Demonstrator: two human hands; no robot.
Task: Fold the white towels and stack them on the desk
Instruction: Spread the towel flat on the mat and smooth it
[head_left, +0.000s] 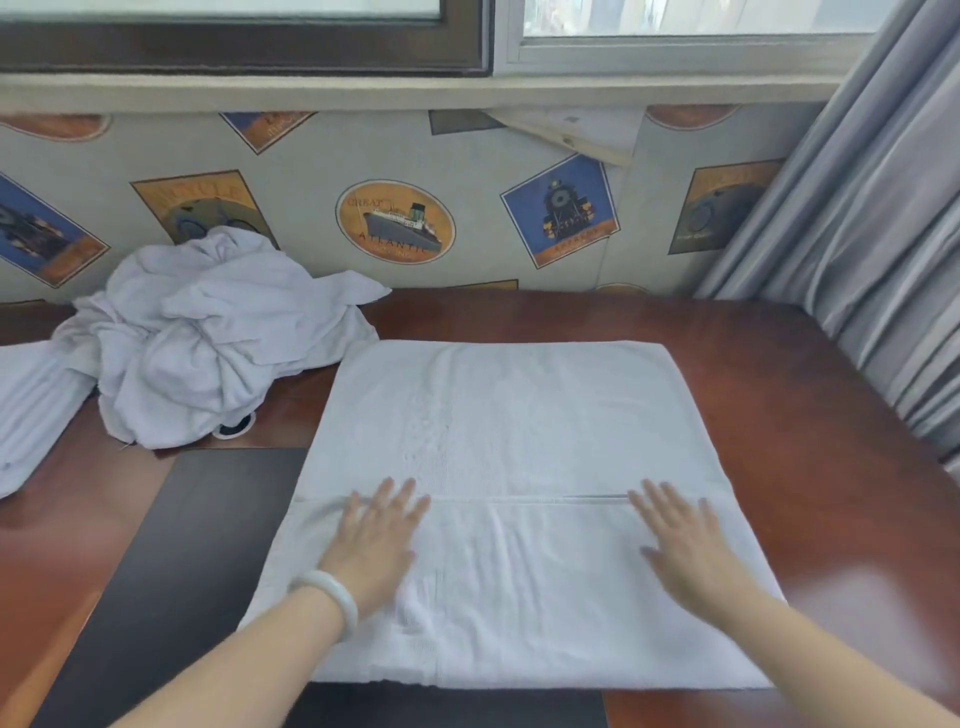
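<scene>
Spread flat mid-desk (779, 395): a white towel (519, 415), its near part doubled over to a hem line across the middle. Heaped at the far left of the desk, against the patterned wall: a crumpled pile of white towels (208, 338). Pressing palm-down on the doubled part with left hand (379, 545) and right hand (685, 551), fingers (385, 492) straight and apart, clasping nothing. On the left wrist, a pale bangle (332, 597). Beneath the towel's left edge, a dark mat (197, 545).
</scene>
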